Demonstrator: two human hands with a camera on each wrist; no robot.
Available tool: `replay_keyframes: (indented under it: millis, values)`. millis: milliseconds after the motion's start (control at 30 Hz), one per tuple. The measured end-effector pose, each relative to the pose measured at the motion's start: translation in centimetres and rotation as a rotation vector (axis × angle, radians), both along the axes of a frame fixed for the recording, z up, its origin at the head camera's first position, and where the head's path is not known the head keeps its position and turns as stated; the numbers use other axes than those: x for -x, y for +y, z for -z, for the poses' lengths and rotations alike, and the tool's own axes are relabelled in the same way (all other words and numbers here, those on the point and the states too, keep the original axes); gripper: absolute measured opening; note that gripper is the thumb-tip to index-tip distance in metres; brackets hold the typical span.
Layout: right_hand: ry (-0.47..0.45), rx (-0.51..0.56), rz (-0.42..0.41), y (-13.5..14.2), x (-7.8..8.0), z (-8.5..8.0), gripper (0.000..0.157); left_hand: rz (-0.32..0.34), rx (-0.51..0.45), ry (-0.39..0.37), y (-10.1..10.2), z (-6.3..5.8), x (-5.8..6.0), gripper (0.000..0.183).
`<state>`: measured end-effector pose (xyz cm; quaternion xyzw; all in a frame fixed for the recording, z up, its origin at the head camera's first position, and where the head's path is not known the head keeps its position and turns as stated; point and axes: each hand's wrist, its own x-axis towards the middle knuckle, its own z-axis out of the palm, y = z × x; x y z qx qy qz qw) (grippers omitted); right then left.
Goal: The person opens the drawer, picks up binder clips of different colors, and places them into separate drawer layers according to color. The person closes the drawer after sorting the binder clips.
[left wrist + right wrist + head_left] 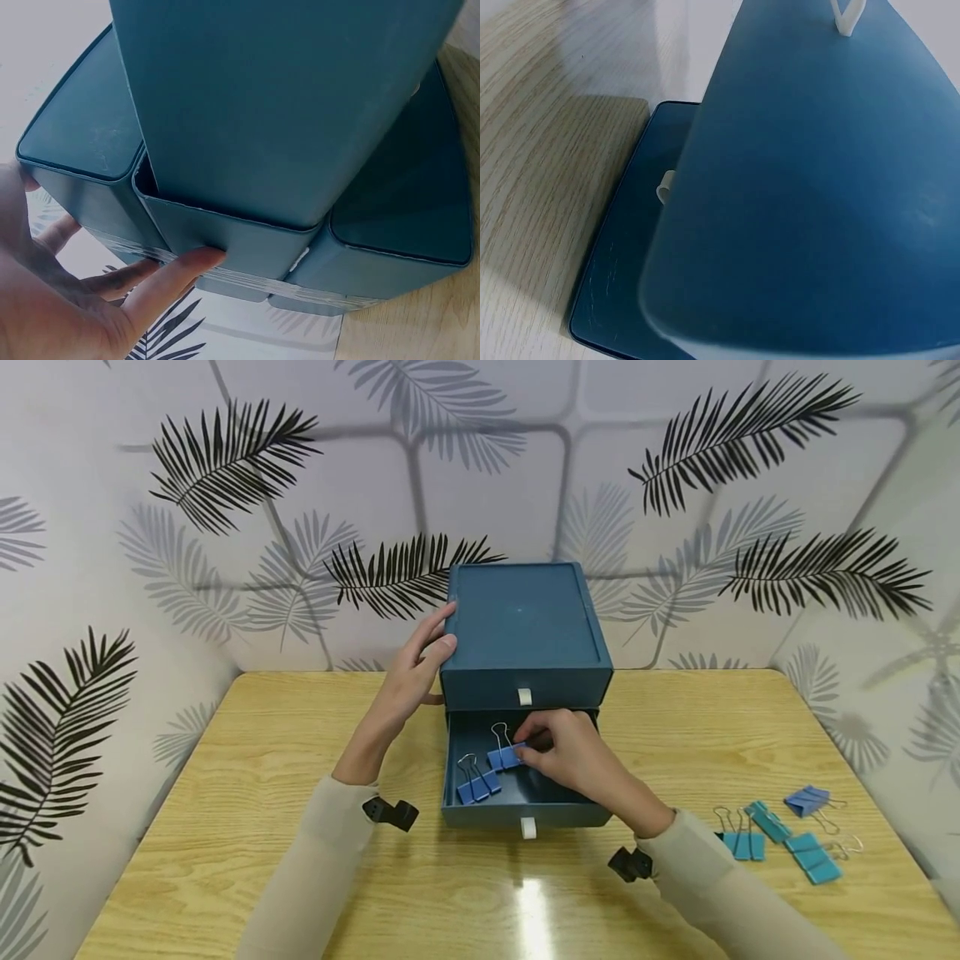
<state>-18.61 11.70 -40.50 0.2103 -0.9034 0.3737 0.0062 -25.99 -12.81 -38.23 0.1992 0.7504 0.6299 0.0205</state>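
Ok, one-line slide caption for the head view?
Left hand against the dark blue drawer unit, right hand pinching a blue binder clip inside its open lower drawer.

Blue clips (478, 788), dark-blue drawer (483, 817), leaf-patterned wall (345, 477)

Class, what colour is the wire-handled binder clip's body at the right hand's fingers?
Blue binder clip, clearest in the head view.

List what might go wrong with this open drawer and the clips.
The blue clips have raised wire handles, which might snag if the open drawer is pushed in. The right hand is inside that drawer, so closing it early could pinch the hand. The right sleeve appears close to the teal clips and may brush them.
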Motion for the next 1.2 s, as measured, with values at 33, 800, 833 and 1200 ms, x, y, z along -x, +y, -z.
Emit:
replay_keyframes:
  millis: [33,800,833,1200]
  values:
    - [-0.005,-0.002,0.004,0.0,0.0,0.0,0.007,-0.001,0.001,0.000,0.0,0.0,0.0,0.053]
    - [0.049,0.128,0.047,4.3,-2.8,-2.3,0.012,0.052,-0.006,-0.026,-0.2,-0.2,0.6,0.053]
    - [0.043,0.134,0.054,4.6,-3.1,-2.4,0.012,0.053,-0.007,-0.027,-0.2,-0.3,0.5,0.053]
    - [-0.005,0.215,0.134,7.6,-5.4,-2.7,0.019,0.028,-0.011,-0.030,-0.3,-0.3,0.5,0.051]
